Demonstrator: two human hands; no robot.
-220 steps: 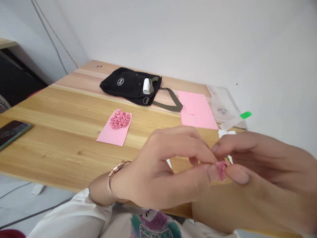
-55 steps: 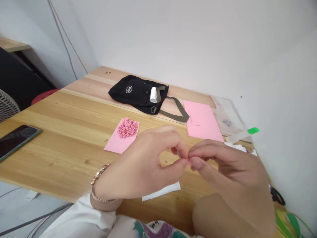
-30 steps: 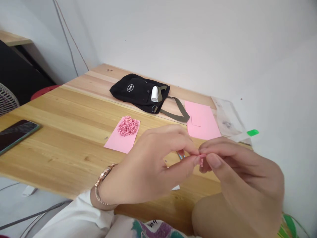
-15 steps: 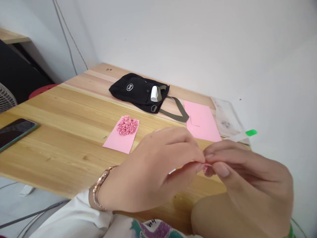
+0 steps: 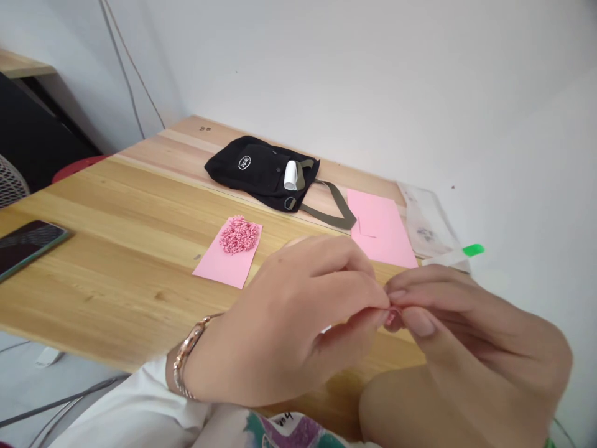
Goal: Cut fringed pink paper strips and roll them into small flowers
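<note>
My left hand (image 5: 298,330), with a bracelet at the wrist, pinches a small pink piece (image 5: 392,316) between thumb and fingertips. Meeting it from the right, my right hand (image 5: 480,342) is closed on the same piece, thumb against bent fingers. Most of the piece is hidden by the fingers; a pink, beady bit and a thin strand show. Beyond my left hand lies a bunch of pink bead-tipped stamens (image 5: 239,235) on a pink paper card (image 5: 221,269).
A black tote bag (image 5: 254,171) with a white roll (image 5: 290,175) on it lies near the wall. To its right are pink paper (image 5: 382,227) and a clear plastic sleeve (image 5: 426,211). A phone (image 5: 30,246) rests on the wooden table (image 5: 121,267) at left.
Both hands have shifted slightly to the right, still pinching together. A little more of the pink strand shows bent between the fingertips.
</note>
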